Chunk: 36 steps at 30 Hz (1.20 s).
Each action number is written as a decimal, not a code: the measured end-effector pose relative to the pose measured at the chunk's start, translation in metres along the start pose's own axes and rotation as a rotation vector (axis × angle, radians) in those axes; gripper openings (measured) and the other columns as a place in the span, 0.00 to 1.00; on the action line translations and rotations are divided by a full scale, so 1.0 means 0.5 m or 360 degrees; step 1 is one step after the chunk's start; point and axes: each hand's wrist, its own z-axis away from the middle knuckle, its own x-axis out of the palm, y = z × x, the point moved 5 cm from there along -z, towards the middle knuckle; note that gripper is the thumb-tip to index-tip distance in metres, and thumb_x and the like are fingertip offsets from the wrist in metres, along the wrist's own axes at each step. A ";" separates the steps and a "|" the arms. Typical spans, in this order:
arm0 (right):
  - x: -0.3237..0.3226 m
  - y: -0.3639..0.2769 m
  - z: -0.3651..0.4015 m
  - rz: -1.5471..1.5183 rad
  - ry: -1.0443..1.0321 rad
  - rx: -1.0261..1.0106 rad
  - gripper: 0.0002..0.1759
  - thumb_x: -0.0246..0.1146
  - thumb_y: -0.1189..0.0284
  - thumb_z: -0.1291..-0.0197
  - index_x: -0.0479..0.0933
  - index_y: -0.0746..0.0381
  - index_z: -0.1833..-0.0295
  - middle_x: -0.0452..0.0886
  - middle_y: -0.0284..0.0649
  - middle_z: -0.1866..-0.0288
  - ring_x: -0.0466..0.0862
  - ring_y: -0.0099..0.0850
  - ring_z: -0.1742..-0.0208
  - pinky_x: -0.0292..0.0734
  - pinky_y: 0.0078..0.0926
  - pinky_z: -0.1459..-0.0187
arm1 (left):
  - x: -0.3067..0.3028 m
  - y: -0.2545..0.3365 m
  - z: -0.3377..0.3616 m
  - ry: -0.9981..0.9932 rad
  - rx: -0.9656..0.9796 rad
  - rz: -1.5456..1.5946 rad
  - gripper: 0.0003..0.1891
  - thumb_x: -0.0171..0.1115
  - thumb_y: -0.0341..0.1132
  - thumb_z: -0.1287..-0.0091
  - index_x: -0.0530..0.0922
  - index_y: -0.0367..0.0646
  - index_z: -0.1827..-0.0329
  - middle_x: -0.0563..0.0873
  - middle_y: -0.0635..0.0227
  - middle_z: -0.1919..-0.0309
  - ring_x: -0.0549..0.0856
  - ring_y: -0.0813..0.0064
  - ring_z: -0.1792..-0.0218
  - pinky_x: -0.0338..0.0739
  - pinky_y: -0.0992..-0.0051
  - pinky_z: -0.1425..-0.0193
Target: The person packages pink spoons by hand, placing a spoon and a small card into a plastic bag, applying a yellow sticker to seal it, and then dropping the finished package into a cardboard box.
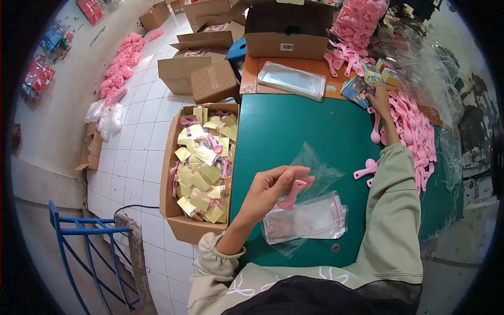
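Observation:
My left hand [273,191] is closed above the table, with a pink plastic scoop [292,196] and a thin clear plastic bag [315,167] in its fingers. Below it lies a stack of clear plastic bags [307,219]. Stretched to the far right corner, my right hand [381,101] has its fingers closed at the edge of some blue printed cards [357,91]. Small yellow-and-white stacks of cards [387,72] sit just beyond them. Close to my right forearm is a big heap of pink scoops [415,128].
Left of the green table [283,131] stands a carton [167,199] full of packed scoops and yellow cards. More clear bags [292,80] and an open brown box [286,44] are at the back. A blue metal rack [89,231] stands lower left.

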 end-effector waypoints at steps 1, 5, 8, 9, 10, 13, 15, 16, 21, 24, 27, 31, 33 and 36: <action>-0.002 0.002 0.001 0.0015 0.0002 -0.0035 0.20 0.64 0.72 0.53 0.75 0.68 0.52 0.76 0.57 0.58 0.76 0.49 0.51 0.71 0.42 0.55 | 0.002 0.000 -0.003 0.0009 -0.0009 -0.0029 0.18 0.49 0.39 0.26 0.76 0.31 0.45 0.85 0.55 0.58 0.84 0.72 0.54 0.76 0.75 0.47; -0.044 -0.024 0.023 -0.0018 0.0225 -0.0063 0.16 0.61 0.75 0.49 0.76 0.67 0.52 0.77 0.54 0.57 0.77 0.50 0.53 0.72 0.41 0.53 | 0.002 -0.006 -0.004 0.0029 0.0003 -0.0016 0.18 0.49 0.38 0.26 0.76 0.31 0.46 0.85 0.56 0.56 0.83 0.73 0.54 0.76 0.77 0.48; -0.110 -0.090 0.049 -0.0235 0.0105 -0.0083 0.15 0.60 0.76 0.46 0.76 0.66 0.51 0.79 0.50 0.58 0.80 0.44 0.57 0.74 0.35 0.55 | 0.001 -0.009 -0.003 0.0010 0.0006 -0.0074 0.18 0.49 0.38 0.26 0.76 0.31 0.46 0.85 0.56 0.57 0.83 0.75 0.55 0.76 0.78 0.49; -0.151 -0.154 0.072 -0.0416 0.0025 -0.0088 0.14 0.60 0.76 0.44 0.76 0.66 0.51 0.80 0.48 0.60 0.81 0.39 0.60 0.75 0.31 0.58 | 0.000 -0.008 -0.003 -0.0005 0.0030 -0.0122 0.18 0.49 0.38 0.26 0.76 0.31 0.46 0.85 0.57 0.57 0.83 0.76 0.55 0.76 0.79 0.50; -0.186 -0.211 0.101 -0.0627 -0.0011 -0.0076 0.13 0.60 0.76 0.43 0.77 0.66 0.51 0.82 0.45 0.58 0.83 0.35 0.59 0.75 0.28 0.58 | -0.001 -0.008 -0.002 -0.0017 0.0053 -0.0167 0.18 0.49 0.38 0.26 0.76 0.31 0.46 0.85 0.57 0.58 0.83 0.77 0.55 0.76 0.80 0.51; -0.279 -0.363 0.209 -0.1284 -0.0306 0.0197 0.13 0.62 0.78 0.43 0.77 0.64 0.51 0.83 0.39 0.60 0.83 0.25 0.60 0.76 0.21 0.61 | 0.001 -0.012 -0.001 -0.0052 0.0047 -0.0254 0.17 0.48 0.37 0.26 0.77 0.31 0.47 0.86 0.58 0.59 0.83 0.80 0.57 0.76 0.83 0.53; -0.319 -0.424 0.263 -0.1399 -0.0478 0.0094 0.14 0.62 0.82 0.46 0.79 0.64 0.53 0.83 0.39 0.61 0.82 0.24 0.63 0.76 0.19 0.64 | 0.005 -0.015 -0.001 -0.0094 0.0012 -0.0308 0.18 0.49 0.38 0.26 0.78 0.32 0.48 0.85 0.59 0.58 0.82 0.79 0.58 0.76 0.81 0.52; -0.335 -0.442 0.275 -0.1294 -0.0504 -0.0065 0.13 0.63 0.83 0.47 0.79 0.64 0.54 0.82 0.40 0.62 0.82 0.25 0.63 0.76 0.20 0.65 | 0.007 -0.016 -0.002 -0.0117 -0.0003 -0.0338 0.18 0.49 0.39 0.26 0.78 0.32 0.48 0.85 0.60 0.58 0.82 0.79 0.58 0.76 0.80 0.52; -0.359 -0.489 0.300 -0.0959 -0.0620 -0.0465 0.10 0.64 0.83 0.50 0.82 0.63 0.59 0.80 0.39 0.65 0.82 0.29 0.68 0.76 0.23 0.69 | 0.014 -0.018 -0.002 -0.0144 0.0062 -0.0543 0.15 0.51 0.37 0.28 0.80 0.34 0.51 0.87 0.65 0.66 0.82 0.84 0.69 0.75 0.82 0.67; -0.359 -0.500 0.306 -0.0913 -0.0682 -0.0578 0.10 0.64 0.82 0.49 0.81 0.63 0.60 0.79 0.39 0.66 0.82 0.31 0.70 0.76 0.25 0.70 | 0.026 -0.015 0.001 -0.0196 0.0124 -0.0719 0.14 0.53 0.37 0.29 0.81 0.36 0.52 0.87 0.64 0.70 0.80 0.84 0.74 0.73 0.80 0.71; -0.351 -0.516 0.314 -0.0926 -0.0695 -0.0631 0.09 0.65 0.81 0.50 0.79 0.63 0.62 0.79 0.40 0.68 0.81 0.32 0.70 0.76 0.26 0.70 | 0.040 -0.003 0.007 -0.0286 0.0073 -0.0978 0.13 0.54 0.37 0.29 0.81 0.36 0.54 0.85 0.66 0.74 0.77 0.85 0.76 0.72 0.81 0.72; -0.340 -0.533 0.328 -0.0917 -0.0726 -0.0640 0.10 0.67 0.80 0.51 0.75 0.64 0.63 0.77 0.40 0.69 0.81 0.34 0.70 0.76 0.28 0.69 | 0.044 0.010 0.011 -0.0347 -0.0072 -0.1152 0.12 0.56 0.38 0.31 0.81 0.39 0.55 0.84 0.60 0.75 0.80 0.71 0.79 0.73 0.75 0.72; -0.324 -0.535 0.335 -0.1015 -0.0843 -0.0608 0.11 0.68 0.78 0.51 0.74 0.65 0.63 0.77 0.41 0.69 0.81 0.35 0.70 0.75 0.28 0.69 | 0.047 0.014 0.015 -0.0355 -0.0009 -0.1059 0.12 0.56 0.38 0.31 0.81 0.40 0.55 0.84 0.60 0.75 0.79 0.70 0.79 0.73 0.75 0.72; -0.298 -0.547 0.342 -0.1109 -0.1022 -0.0610 0.12 0.69 0.75 0.50 0.73 0.65 0.63 0.76 0.41 0.70 0.80 0.37 0.70 0.74 0.28 0.69 | 0.048 0.008 0.017 -0.0386 0.0064 -0.1012 0.11 0.56 0.37 0.32 0.80 0.40 0.54 0.85 0.59 0.74 0.80 0.68 0.80 0.73 0.74 0.72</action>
